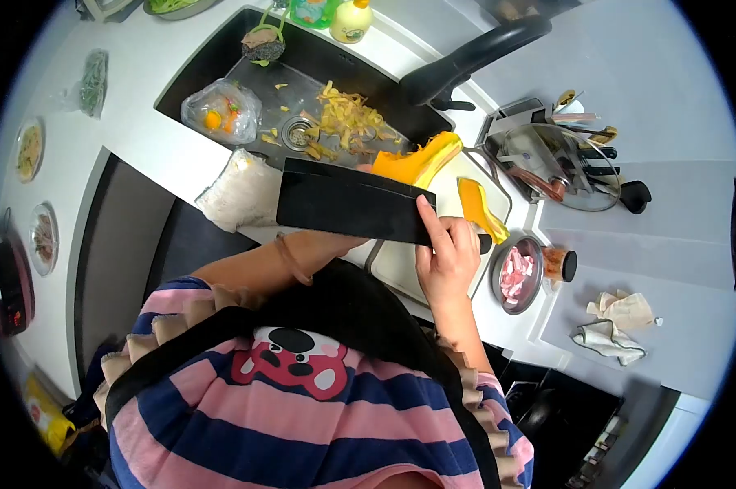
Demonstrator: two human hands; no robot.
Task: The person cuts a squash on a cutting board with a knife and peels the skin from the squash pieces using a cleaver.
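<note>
My right hand [449, 257] is wrapped round the handle end of a black cleaver [356, 204], its index finger stretched along the blade. The broad blade lies over my left hand [342, 242], so only the wrist side and a bit of a fingertip show. Just beyond the blade, a large orange pumpkin piece [417, 165] with yellow-green rind rests on the white cutting board [401, 269]. A smaller pumpkin wedge [480, 210] lies to its right on the board. Whether my left hand touches the large piece is hidden.
The dark sink [274, 81] holds peelings [348, 118] and a plastic bag [221, 114]. A black faucet [474, 61] reaches over it. A white cloth [242, 191] hangs at its front edge. Right of the board stand a bowl of meat [516, 275], a jar [559, 265] and a utensil rack [531, 151].
</note>
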